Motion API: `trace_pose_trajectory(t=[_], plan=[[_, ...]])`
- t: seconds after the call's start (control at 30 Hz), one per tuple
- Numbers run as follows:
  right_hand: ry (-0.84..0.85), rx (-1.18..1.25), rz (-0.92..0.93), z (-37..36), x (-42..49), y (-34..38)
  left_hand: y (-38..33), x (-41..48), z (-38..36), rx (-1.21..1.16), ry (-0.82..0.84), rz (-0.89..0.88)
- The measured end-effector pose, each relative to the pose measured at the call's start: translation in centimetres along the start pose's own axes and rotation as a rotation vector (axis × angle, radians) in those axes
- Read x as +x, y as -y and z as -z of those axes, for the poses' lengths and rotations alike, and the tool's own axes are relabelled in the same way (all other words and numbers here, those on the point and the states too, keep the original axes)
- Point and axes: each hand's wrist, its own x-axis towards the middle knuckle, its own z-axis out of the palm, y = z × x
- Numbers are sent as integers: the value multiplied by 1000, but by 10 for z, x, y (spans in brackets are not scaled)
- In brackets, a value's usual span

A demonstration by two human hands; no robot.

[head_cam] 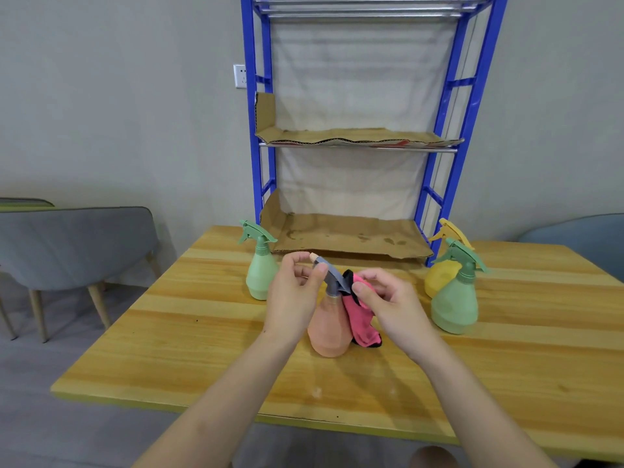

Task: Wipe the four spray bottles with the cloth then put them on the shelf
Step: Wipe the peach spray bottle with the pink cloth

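An orange spray bottle [329, 329] with a grey trigger head stands at the middle of the wooden table [202, 349]. My left hand [293, 295] pinches its grey head near the nozzle. My right hand [388, 298] holds a pink cloth [361, 322] with black edging against the bottle's neck and right side. A green spray bottle [260, 265] stands to the left. Another green bottle [456, 298] stands to the right, with a yellow bottle [439, 278] partly hidden behind it. The blue shelf [435, 194] rises at the table's back.
Cardboard sheets [347, 234] line the shelf's lower and middle levels; both levels hold nothing else. A grey chair [74, 244] stands left of the table and a blue-grey chair [580, 238] at the right. A wall socket [239, 76] sits left of the shelf.
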Motion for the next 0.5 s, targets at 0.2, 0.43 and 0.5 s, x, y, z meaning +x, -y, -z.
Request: trace_pose_trajectory(t=[0.2,0.43,0.5], plan=[[-102,-10,10,-9,-2,-1,-2,7,-3,-2,131,24],[-453,0,31,-7,8,-5,-2,16,6,-55,293,-3],[-507,-21,48,-15,11,-2,2,19,7,-49,319,-40]])
